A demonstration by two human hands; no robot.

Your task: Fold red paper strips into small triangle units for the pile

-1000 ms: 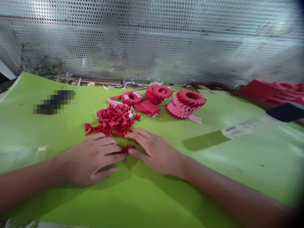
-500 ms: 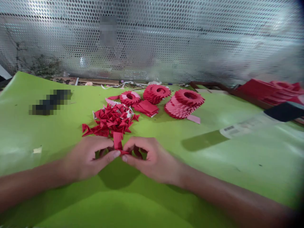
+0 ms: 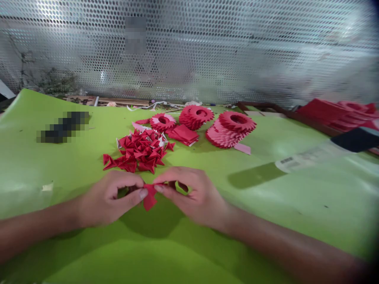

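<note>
Paper: red piece (image 3: pixel 150 189) pinched between both hands, apparently just above the table; it has just been turned over, and looks part folded, so the fold in hand seems unfinished.
Table: green (image 3: pixel 89 252), under both hands.
Tube: clear, dark at its far end (image 3: pixel 318 153), well to the right of the right hand.
Right hand: curled (image 3: pixel 192 195), thumb and forefinger nearly meeting on the paper's right side.
Left hand: curled the same way (image 3: pixel 109 197), thumb and forefinger gripping the paper's left side.
Pile: folded red pieces (image 3: pixel 143 152), just beyond the left hand, looking unchanged; the held piece has not joined it.
Roll: red and pink (image 3: pixel 226 134), beyond the right hand and to its right.
Sheets: red stack (image 3: pixel 183 135), beyond the right hand.
Flap: paper's loose end (image 3: pixel 150 203); half a second ago it stood up and away from the hands, now it hangs below the fingertips toward the wearer.
</note>
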